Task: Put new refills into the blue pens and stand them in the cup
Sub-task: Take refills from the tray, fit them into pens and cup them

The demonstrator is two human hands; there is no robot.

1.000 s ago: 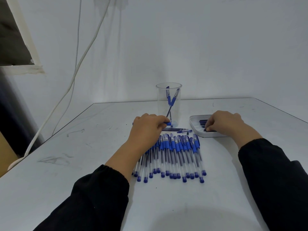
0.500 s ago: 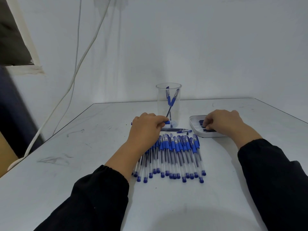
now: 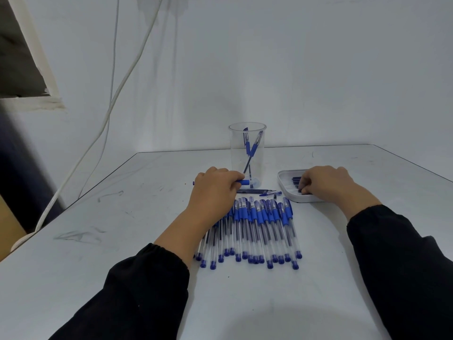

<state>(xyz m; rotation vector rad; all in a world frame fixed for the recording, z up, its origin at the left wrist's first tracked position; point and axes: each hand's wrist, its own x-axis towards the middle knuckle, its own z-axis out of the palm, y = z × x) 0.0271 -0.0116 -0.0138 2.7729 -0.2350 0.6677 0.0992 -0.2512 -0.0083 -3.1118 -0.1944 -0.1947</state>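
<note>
A row of several blue pens (image 3: 259,229) lies side by side on the white table (image 3: 245,290). My left hand (image 3: 213,195) is closed around one blue pen (image 3: 244,182), held level just in front of the clear cup (image 3: 247,155). Two blue pens (image 3: 252,149) stand in that cup. My right hand (image 3: 326,184) rests in the white tray (image 3: 284,182), fingertips down on the dark refills (image 3: 296,182); whether it grips one is hidden. A loose refill (image 3: 252,191) and small pen parts (image 3: 272,193) lie between cup and pens.
White cables (image 3: 110,106) hang down the wall at the left and run off the table's left edge. The wall stands close behind the cup. Bare table surface stretches left of the pens and in front of them.
My left hand has lifted and shifted slightly left with the pen. My right hand's fingers have slid a little left over the refills in the tray.
</note>
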